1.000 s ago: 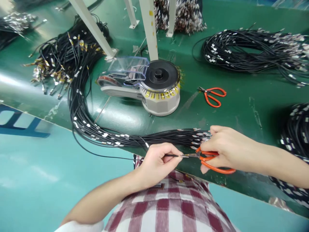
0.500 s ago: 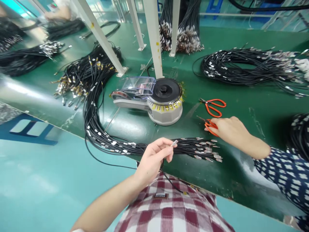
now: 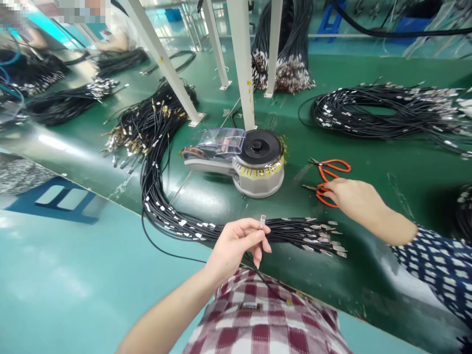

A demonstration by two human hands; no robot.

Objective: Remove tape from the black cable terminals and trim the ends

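Observation:
My left hand point(image 3: 239, 243) pinches the end of a black cable between thumb and fingers. Its small flat, silvery tip point(image 3: 262, 221) points upward out of the grip. Just behind that hand, a bundle of black cables point(image 3: 177, 221) with white tags runs along the front of the bench, its silvery ends fanned out to the right. My right hand point(image 3: 354, 196), in a dark patterned sleeve, is closed on the orange handles of a pair of scissors point(image 3: 324, 198), blades pointing left. A second orange-handled pair of scissors point(image 3: 334, 166) lies right beside it.
A round tape dispenser point(image 3: 258, 172) with yellow tape pieces stands mid-bench. White posts point(image 3: 241, 64) rise behind it. More cable bundles lie left, at the back and right point(image 3: 368, 110). Another person's arm point(image 3: 116, 43) shows far left. A blue stool point(image 3: 59, 196) stands below the bench.
The silvery cable tip has turned from slanting right to upright in my left hand. My right hand stays on the scissors. The whole view has shifted slightly.

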